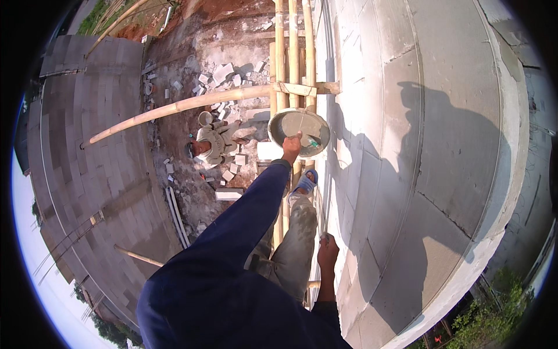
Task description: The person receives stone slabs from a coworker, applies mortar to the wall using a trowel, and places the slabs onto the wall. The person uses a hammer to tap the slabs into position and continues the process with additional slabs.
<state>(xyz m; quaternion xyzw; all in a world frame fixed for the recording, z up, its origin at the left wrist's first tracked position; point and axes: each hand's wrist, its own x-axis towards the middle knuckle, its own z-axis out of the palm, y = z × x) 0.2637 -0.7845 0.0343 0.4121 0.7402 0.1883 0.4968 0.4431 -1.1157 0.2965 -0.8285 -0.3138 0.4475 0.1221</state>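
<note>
Basin (274,124), just one, over bamboo poles (293,35): our left grip (292,145) bends at its near rim, our right grip (328,251) curls beside one pale wall (395,93); we cannot tell whether either pinches anything.

The left arm (238,212) stretches forward, left hand (292,146) foremost; the right hand (328,253) sits farther back, fingers (330,239) apparently curled.

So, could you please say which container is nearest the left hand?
The wide basin over the bamboo poles, the left hand at its rim; the bucket beside the co-worker stands on the ground.
</note>
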